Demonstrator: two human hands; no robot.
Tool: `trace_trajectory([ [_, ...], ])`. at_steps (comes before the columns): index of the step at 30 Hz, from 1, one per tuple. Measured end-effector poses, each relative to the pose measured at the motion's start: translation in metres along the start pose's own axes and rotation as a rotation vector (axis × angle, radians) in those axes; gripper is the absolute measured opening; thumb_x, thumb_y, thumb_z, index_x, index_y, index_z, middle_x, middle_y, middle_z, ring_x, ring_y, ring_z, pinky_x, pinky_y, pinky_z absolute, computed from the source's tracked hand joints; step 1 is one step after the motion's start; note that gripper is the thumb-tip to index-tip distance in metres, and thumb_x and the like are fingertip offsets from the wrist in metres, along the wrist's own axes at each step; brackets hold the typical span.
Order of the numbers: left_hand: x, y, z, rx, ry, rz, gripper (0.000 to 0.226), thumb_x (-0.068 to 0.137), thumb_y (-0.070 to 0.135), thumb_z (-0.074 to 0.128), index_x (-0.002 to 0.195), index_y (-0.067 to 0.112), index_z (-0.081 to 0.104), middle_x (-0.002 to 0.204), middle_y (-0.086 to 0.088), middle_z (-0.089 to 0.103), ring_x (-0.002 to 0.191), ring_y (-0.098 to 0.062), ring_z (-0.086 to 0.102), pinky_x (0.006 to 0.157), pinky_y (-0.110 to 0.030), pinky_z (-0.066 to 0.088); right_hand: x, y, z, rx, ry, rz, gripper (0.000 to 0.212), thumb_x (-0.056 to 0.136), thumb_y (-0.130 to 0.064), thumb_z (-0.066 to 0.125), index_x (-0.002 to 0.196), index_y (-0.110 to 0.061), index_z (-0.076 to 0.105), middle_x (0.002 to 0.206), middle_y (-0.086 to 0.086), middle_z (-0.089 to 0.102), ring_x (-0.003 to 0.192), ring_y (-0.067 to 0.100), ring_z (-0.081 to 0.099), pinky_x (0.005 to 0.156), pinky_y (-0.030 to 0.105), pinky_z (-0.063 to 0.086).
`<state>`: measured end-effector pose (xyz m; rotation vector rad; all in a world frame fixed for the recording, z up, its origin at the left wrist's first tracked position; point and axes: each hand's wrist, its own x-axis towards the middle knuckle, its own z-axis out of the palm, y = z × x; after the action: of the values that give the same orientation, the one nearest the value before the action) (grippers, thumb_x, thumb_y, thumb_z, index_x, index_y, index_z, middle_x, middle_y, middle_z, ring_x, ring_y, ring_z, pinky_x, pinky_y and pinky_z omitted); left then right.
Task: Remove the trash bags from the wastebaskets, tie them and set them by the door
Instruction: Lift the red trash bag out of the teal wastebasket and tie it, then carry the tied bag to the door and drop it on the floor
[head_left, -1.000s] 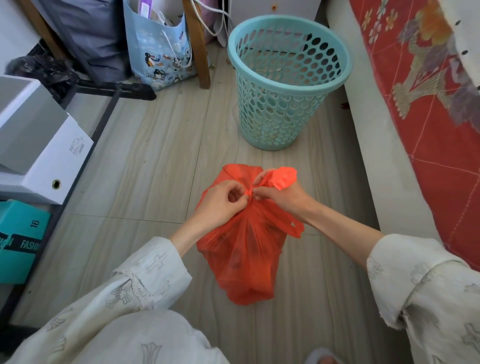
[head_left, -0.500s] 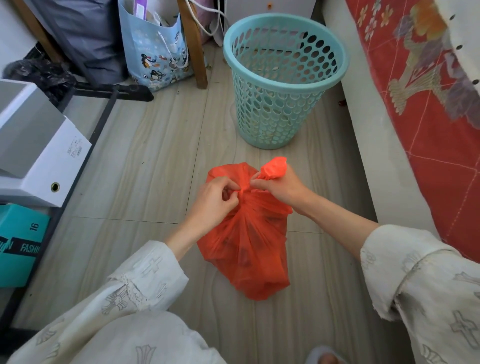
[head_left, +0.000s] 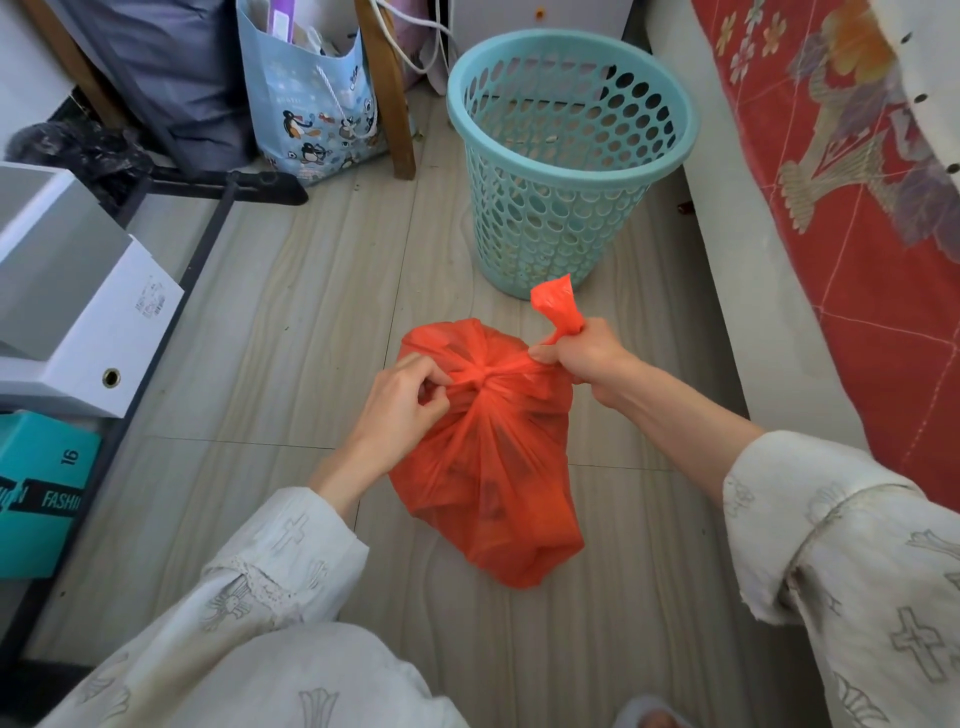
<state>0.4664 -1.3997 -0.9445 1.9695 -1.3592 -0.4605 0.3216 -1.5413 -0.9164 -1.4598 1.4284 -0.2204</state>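
Pinching the gathered neck, the left hand (head_left: 402, 397) sits at the knot of the red bag (head_left: 491, 467), which rests on the floor (head_left: 311, 322) before the emptied basket (head_left: 566, 156). The right hand (head_left: 587, 356) grips the loose tail, stretched rightward; the pull looks set to run along that line.

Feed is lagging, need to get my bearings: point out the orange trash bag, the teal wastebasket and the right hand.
orange trash bag (head_left: 493, 483), head view, on its bulging body.
teal wastebasket (head_left: 550, 228), head view, on its perforated front wall.
right hand (head_left: 584, 353), head view, on the knuckles.
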Motion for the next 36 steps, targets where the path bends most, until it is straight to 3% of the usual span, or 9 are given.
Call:
trace_trajectory([
  [4,0.001,-0.005,-0.002,-0.001,-0.003,0.015,0.008,0.075,-0.004,0.06,0.079,0.0,0.065,0.076,0.001,0.053,0.062,0.004,0.043,0.063,0.001,0.033,0.004,0.002,-0.003,0.014,-0.003,0.04,0.028,0.075,-0.008,0.072,0.058,-0.019,0.053,0.062,-0.002,0.052,0.055,0.01,0.042,0.047,0.022,0.028],
  [10,0.001,-0.012,0.001,0.027,-0.035,0.032,0.006,0.074,-0.006,0.06,0.078,-0.001,0.062,0.077,0.001,0.053,0.061,-0.003,0.045,0.065,-0.001,0.033,0.01,0.008,0.0,-0.017,-0.012,0.054,0.027,0.075,-0.009,0.072,0.058,-0.019,0.053,0.059,-0.003,0.05,0.052,0.009,0.04,0.046,0.022,0.027],
  [14,-0.007,-0.007,-0.005,0.081,-0.186,0.015,0.005,0.073,-0.006,0.059,0.076,-0.003,0.058,0.074,-0.002,0.05,0.069,-0.017,0.047,0.062,-0.015,0.029,0.003,0.019,0.01,-0.147,-0.034,0.081,0.027,0.075,-0.016,0.07,0.054,-0.021,0.053,0.055,-0.001,0.051,0.05,0.01,0.043,0.045,0.022,0.027],
  [18,-0.038,0.015,-0.02,0.093,-0.449,-0.234,0.011,0.077,0.001,0.055,0.087,-0.001,0.06,0.083,-0.012,0.057,0.078,-0.027,0.057,0.072,-0.028,0.038,-0.032,0.02,0.015,-0.16,-0.065,0.203,0.022,0.07,-0.019,0.071,0.056,-0.019,0.055,0.074,0.011,0.065,0.07,0.028,0.061,0.052,0.031,0.042],
  [21,-0.06,0.045,-0.051,0.04,-0.638,-0.4,0.016,0.084,0.001,0.05,0.097,-0.001,0.061,0.097,-0.02,0.062,0.091,-0.031,0.06,0.078,-0.028,0.042,-0.07,-0.006,0.01,-0.133,-0.087,0.223,0.022,0.069,-0.015,0.075,0.057,-0.02,0.057,0.07,0.009,0.062,0.064,0.022,0.057,0.065,0.036,0.049],
  [24,-0.08,0.091,-0.095,-0.048,-0.634,-0.564,0.02,0.089,0.002,0.045,0.102,0.01,0.058,0.093,-0.01,0.058,0.086,-0.018,0.053,0.072,-0.019,0.04,-0.106,-0.043,-0.004,-0.217,-0.097,0.225,0.013,0.07,-0.02,0.073,0.073,-0.008,0.069,0.071,0.008,0.058,0.065,0.019,0.053,0.071,0.037,0.051],
  [28,-0.104,0.148,-0.157,-0.061,-0.516,-0.677,0.026,0.091,0.006,0.043,0.113,0.002,0.055,0.104,-0.016,0.063,0.096,-0.027,0.059,0.082,-0.024,0.039,-0.171,-0.102,-0.038,-0.269,-0.174,0.289,0.014,0.07,-0.02,0.073,0.077,-0.008,0.07,0.081,0.013,0.067,0.063,0.019,0.059,0.079,0.035,0.053],
  [32,-0.127,0.225,-0.227,-0.159,-0.426,-0.754,0.027,0.09,0.008,0.046,0.115,0.007,0.058,0.105,-0.007,0.066,0.099,-0.023,0.062,0.079,-0.02,0.041,-0.245,-0.161,-0.085,-0.217,-0.253,0.325,0.025,0.068,-0.009,0.075,0.052,-0.017,0.057,0.04,-0.008,0.06,0.035,0.0,0.051,0.046,0.021,0.046],
  [36,-0.157,0.304,-0.285,-0.274,-0.302,-0.844,0.024,0.089,0.003,0.048,0.109,0.0,0.061,0.106,-0.013,0.066,0.095,-0.024,0.064,0.072,-0.017,0.043,-0.315,-0.207,-0.122,-0.281,-0.36,0.314,0.028,0.069,-0.012,0.073,0.049,-0.017,0.054,0.033,-0.01,0.05,0.033,0.0,0.048,0.042,0.016,0.039],
])
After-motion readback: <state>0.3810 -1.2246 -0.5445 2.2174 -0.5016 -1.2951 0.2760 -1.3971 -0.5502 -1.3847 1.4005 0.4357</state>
